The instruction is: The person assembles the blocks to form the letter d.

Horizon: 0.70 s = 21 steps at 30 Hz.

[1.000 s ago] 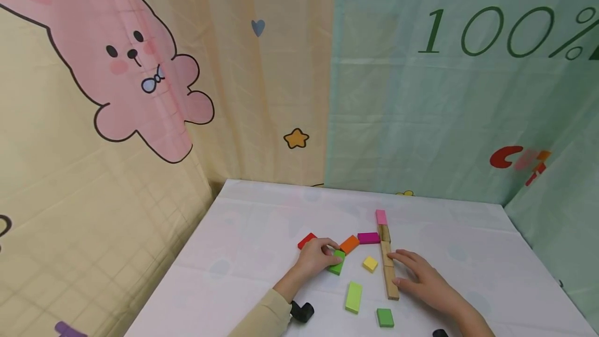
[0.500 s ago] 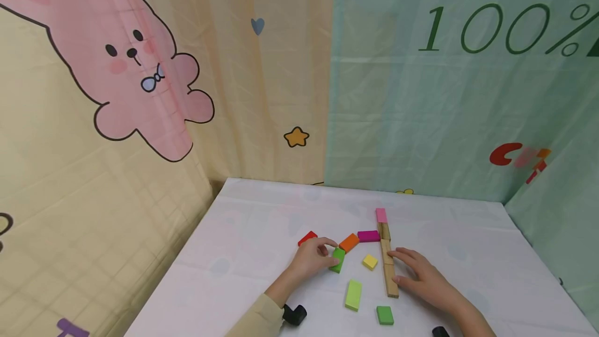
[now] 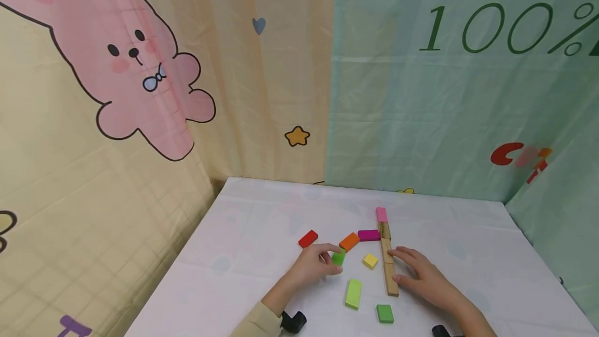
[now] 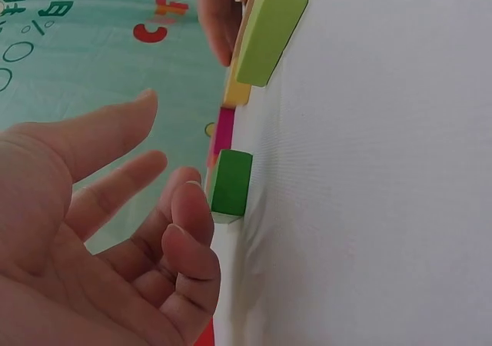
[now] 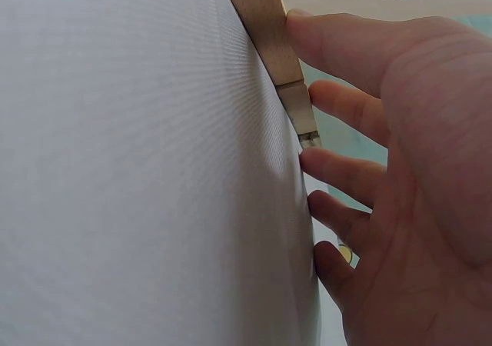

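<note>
My left hand (image 3: 310, 265) is beside a green block (image 3: 339, 258) lying on the white table, its fingers spread loosely. In the left wrist view the thumb stands apart from that green block (image 4: 232, 184) and nothing is held. An orange block (image 3: 349, 242) lies at the green one's far end, with a magenta block (image 3: 369, 235) running on to a brown block (image 3: 384, 230). My right hand (image 3: 426, 280) rests its thumb and fingertips along the right side of two plain wooden blocks (image 3: 387, 250) laid end to end. The right wrist view shows its thumb touching a wooden block (image 5: 265, 31).
A pink block (image 3: 381, 215) tops the wooden row. Around lie a red block (image 3: 308, 238), a yellow block (image 3: 370, 261), a lime block (image 3: 353, 294) and a green square block (image 3: 385, 313). Printed curtains (image 3: 262, 92) stand behind the table (image 3: 252, 212).
My left hand has let go of the green block and drawn slightly toward the front, uncovering the red block. My right hand stays against the wooden row.
</note>
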Motion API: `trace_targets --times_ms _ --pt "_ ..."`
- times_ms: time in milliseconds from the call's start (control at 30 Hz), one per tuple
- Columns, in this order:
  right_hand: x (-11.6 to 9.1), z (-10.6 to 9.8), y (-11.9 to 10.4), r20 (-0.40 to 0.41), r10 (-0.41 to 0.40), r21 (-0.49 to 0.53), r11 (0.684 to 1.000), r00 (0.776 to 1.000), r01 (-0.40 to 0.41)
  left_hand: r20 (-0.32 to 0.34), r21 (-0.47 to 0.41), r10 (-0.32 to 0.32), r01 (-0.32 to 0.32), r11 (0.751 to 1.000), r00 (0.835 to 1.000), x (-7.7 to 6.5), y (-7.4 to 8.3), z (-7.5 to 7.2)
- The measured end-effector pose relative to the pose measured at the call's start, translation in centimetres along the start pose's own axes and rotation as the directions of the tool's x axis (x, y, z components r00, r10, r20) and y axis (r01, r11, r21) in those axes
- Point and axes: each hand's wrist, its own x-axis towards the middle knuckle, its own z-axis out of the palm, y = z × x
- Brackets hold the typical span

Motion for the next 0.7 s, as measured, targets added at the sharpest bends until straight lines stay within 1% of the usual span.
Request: trace_targets --times_ms 100,200,333,433,600,700 --pt "0.1 0.0 0.2 -0.001 -0.003 0.001 1.000 1.000 0.003 0.023 -0.008 0.018 -0.018 1.000 1.000 -0.2 0.1 0.4" --pt "0.2 0.0 0.4 -0.005 -0.014 -0.007 1.000 1.000 0.014 0.048 -0.011 0.022 -0.022 1.000 0.999 -0.5 0.4 0.8" --pt "0.4 -0.2 0.6 -0.012 -0.033 -0.019 0.999 0.999 0.033 0.103 -0.007 0.018 -0.017 1.000 0.995 -1.0 0.9 1.3" --pt "0.4 -0.2 0.6 -0.013 -0.032 -0.017 0.999 0.999 0.032 0.143 0.000 0.017 -0.017 1.000 0.990 -1.3 1.1 1.7" --pt "0.3 -0.1 0.4 -0.004 -0.008 -0.005 1.000 1.000 0.008 0.180 0.016 0.012 -0.015 1.000 0.984 -1.6 0.8 2.5" --pt "0.2 0.0 0.3 0.003 0.001 0.001 1.000 1.000 -0.001 0.195 0.033 0.019 -0.025 0.999 0.981 -1.8 0.6 2.8"
